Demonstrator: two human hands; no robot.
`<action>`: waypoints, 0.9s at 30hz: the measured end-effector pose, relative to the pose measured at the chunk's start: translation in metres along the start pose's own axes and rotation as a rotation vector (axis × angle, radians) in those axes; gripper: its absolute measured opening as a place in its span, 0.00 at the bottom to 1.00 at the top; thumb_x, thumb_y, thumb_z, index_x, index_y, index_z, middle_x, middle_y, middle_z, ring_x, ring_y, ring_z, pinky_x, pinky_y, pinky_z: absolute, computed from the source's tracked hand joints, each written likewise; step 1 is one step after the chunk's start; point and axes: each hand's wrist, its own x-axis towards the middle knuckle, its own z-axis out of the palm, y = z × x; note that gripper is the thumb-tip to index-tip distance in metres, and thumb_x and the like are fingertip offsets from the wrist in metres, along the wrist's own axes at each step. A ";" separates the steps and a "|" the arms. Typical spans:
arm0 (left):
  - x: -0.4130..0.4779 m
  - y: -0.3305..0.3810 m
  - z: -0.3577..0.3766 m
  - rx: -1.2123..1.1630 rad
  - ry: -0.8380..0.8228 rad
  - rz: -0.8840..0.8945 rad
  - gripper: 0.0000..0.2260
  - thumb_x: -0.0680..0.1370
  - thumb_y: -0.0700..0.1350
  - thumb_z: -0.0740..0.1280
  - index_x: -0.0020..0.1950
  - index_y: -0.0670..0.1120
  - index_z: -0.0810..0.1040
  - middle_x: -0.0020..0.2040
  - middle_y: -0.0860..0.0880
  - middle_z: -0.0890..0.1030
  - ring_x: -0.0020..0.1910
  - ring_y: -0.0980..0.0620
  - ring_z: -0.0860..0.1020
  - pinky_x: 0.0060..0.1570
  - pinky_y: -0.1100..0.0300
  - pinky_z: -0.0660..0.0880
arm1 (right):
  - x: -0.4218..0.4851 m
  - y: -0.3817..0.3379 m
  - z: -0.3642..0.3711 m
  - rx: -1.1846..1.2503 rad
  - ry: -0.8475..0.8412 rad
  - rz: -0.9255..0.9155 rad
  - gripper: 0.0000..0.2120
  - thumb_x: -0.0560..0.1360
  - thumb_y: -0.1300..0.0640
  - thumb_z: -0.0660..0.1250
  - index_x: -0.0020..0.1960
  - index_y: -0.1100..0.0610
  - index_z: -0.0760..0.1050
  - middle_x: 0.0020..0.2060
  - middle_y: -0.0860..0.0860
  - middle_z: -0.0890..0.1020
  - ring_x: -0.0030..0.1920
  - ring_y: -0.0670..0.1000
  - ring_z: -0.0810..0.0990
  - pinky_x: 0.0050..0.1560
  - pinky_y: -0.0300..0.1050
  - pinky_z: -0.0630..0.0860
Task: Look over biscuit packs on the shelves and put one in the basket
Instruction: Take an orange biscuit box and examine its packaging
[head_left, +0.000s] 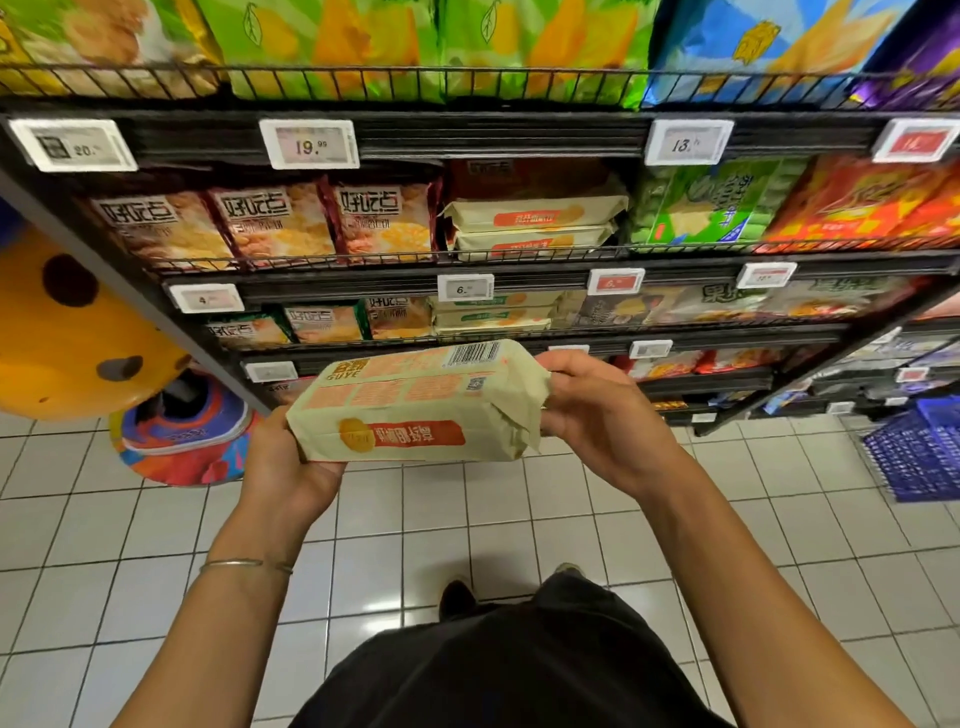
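Note:
A cream biscuit pack (415, 400) with orange print and a barcode is held level in front of the shelves, its back panel turned up toward me. My left hand (283, 462) grips its left end from below, and my right hand (592, 410) grips its folded right end. Two matching cream packs (535, 215) lie stacked on the middle shelf, with more (493, 314) one shelf lower. The blue basket (919, 447) stands on the floor at the far right, apart from both hands.
Black wire shelves (498, 137) with price tags hold several snack bags and biscuit packs. An orange spotted figure (67, 332) and a colourful ride base (187, 431) stand at the left. White floor tiles (467, 519) lie below; my dark clothing and shoe show at the bottom.

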 end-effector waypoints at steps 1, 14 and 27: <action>0.000 -0.001 -0.001 -0.002 0.009 -0.017 0.18 0.85 0.42 0.56 0.71 0.43 0.79 0.63 0.39 0.85 0.61 0.40 0.84 0.56 0.46 0.83 | -0.001 -0.001 0.000 -0.030 0.004 0.011 0.08 0.78 0.65 0.64 0.56 0.66 0.77 0.49 0.58 0.83 0.53 0.57 0.84 0.49 0.48 0.83; 0.013 -0.013 -0.009 0.033 -0.016 -0.180 0.18 0.87 0.47 0.56 0.72 0.41 0.78 0.63 0.38 0.84 0.59 0.38 0.85 0.56 0.42 0.82 | -0.003 0.004 0.004 -0.125 0.022 0.049 0.06 0.81 0.65 0.66 0.46 0.62 0.76 0.43 0.55 0.83 0.45 0.51 0.86 0.40 0.41 0.83; -0.061 -0.010 0.062 0.445 -0.256 0.563 0.14 0.81 0.51 0.63 0.61 0.45 0.80 0.51 0.50 0.85 0.53 0.46 0.84 0.47 0.47 0.81 | -0.006 0.041 -0.026 0.336 0.032 0.123 0.40 0.75 0.38 0.74 0.78 0.58 0.68 0.72 0.63 0.75 0.69 0.63 0.76 0.73 0.62 0.68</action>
